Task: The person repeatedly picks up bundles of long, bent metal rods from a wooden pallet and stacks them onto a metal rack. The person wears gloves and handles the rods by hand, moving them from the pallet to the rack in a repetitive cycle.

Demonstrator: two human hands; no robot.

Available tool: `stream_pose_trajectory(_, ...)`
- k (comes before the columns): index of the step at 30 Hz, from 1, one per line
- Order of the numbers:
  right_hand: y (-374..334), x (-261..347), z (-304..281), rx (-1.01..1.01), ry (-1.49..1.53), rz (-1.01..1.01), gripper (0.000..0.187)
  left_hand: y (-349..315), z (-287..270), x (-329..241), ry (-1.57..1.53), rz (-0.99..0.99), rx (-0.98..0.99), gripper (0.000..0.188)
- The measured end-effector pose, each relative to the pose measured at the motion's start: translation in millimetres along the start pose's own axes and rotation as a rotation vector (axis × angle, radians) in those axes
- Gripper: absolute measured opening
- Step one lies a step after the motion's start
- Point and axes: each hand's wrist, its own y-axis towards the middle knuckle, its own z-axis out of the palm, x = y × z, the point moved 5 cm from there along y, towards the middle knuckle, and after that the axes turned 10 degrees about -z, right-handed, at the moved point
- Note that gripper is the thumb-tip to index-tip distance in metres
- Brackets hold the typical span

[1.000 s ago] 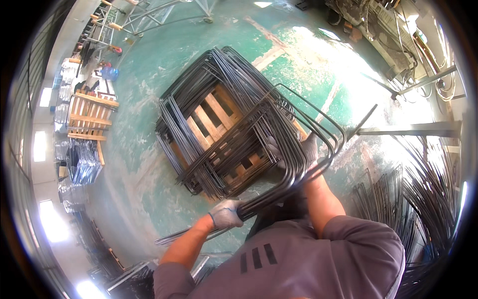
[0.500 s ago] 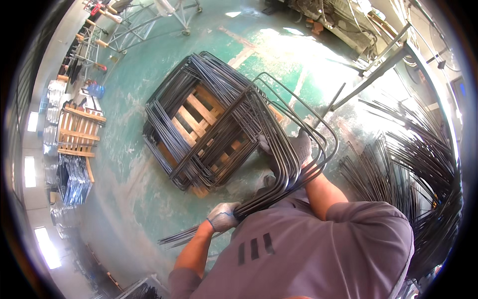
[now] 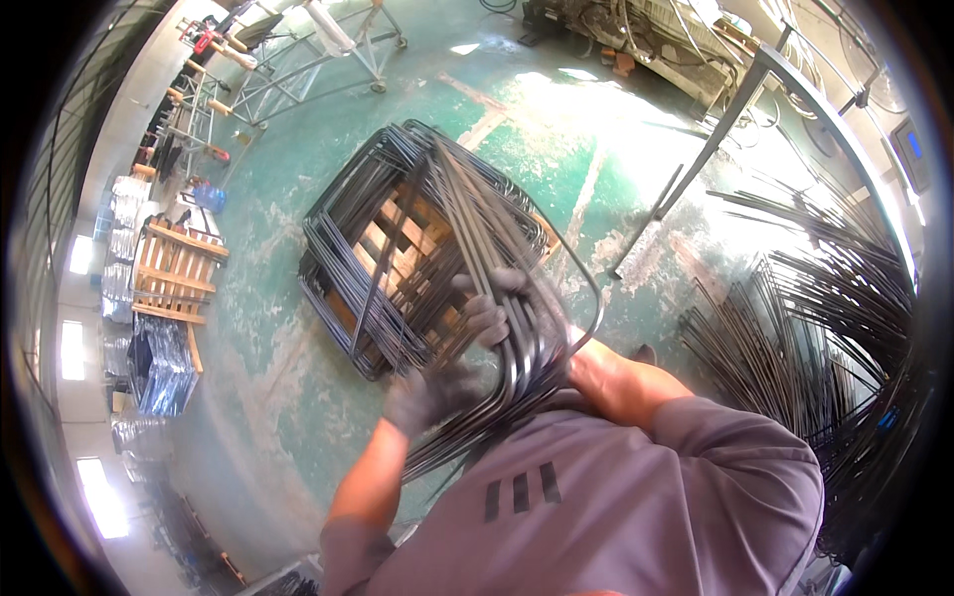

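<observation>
A bundle of dark bent metal rods (image 3: pixel 513 370) lies across the front of my body, its rounded corners close to my chest. My right hand (image 3: pixel 500 304), in a grey glove, has its fingers wrapped round the rods. Beside the lower arm of the bundle is my left hand (image 3: pixel 427 399), also gloved; motion smears its fingers, so its grip is unclear. Ahead, a stack of bent metal rod frames (image 3: pixel 336 238) rests on a wooden pallet (image 3: pixel 383 240), and the upper ends of the held rods reach over it. One rod loop sticks out to the right.
Many loose dark rods (image 3: pixel 845 298) fan out on the right, beside a metal stand (image 3: pixel 730 117). Another wooden pallet (image 3: pixel 174 266) and a plastic-wrapped bundle (image 3: pixel 164 366) are at the left. A wheeled metal rack (image 3: pixel 298 84) stands at the far left, machinery (image 3: pixel 646 60) at the far right.
The held rods have swung left and forward over the stack, drawing closer together. My right hand has moved left along with them; my left hand has moved up toward the stack.
</observation>
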Motion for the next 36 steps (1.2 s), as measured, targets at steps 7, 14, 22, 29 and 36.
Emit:
stream_pose_trajectory(7, -58.1, -87.8, -16.4, -0.171, -0.447, 0.366, 0.021, 87.3, 60.6, -112.0, -0.918, 0.457, 0.510, 0.077)
stream_pose_trajectory(14, -140.6, -9.3, -38.3, -0.224, -0.427, 0.336, 0.051, 39.6, 85.7, -107.4, -1.064, 0.739, 0.618, 0.033)
stream_pose_trajectory(22, -149.8, 101.9, -53.8, -0.421, -1.193, 0.034, 0.091, 37.4, 83.7, -25.3, -0.978, 0.900, 0.579, 0.061)
stream_pose_trajectory(29, -135.6, 3.3, -11.0, -0.028, -1.720, 0.164, 0.072, 27.0, 64.3, 23.7, -0.761, 0.825, -0.509, 0.053)
stream_pose_trajectory(36, -131.5, -27.3, -52.5, -0.005, -1.625, 0.204, 0.078, 38.8, 84.0, 24.6, -0.955, 0.931, -0.271, 0.062)
